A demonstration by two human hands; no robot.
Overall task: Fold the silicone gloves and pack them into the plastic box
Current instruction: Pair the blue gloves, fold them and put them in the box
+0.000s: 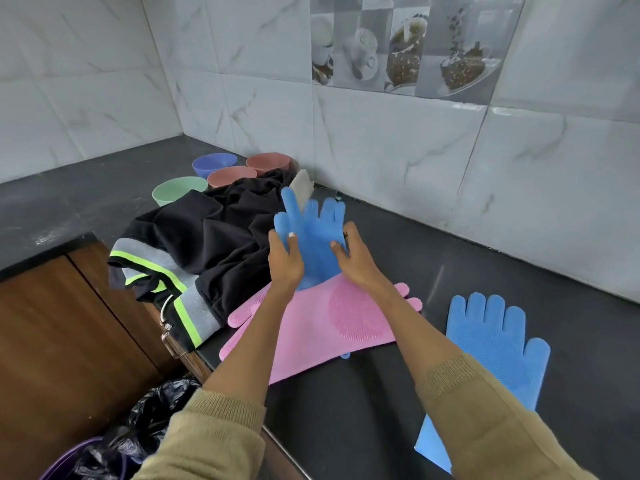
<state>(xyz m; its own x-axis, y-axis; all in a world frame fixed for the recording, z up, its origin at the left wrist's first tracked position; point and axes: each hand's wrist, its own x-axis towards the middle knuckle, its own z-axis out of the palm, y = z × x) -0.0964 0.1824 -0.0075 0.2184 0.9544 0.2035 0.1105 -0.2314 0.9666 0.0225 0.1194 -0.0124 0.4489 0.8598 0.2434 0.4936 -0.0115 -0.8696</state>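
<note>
bowls [212, 174] behind clothing [204, 244], gloves [325, 323] right, perhaps overlapping

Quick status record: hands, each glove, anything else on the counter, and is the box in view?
left hand: grips held blue glove on its left edge
right hand: grips same glove on its right edge
held blue glove: raised, fingers up
pink glove: flat on counter, under the forearms
second blue glove: flat, right side, untouched
black garment: heaped at left
bowls: four, back left
plastic box: cannot tell
folding: none folded yet
</note>
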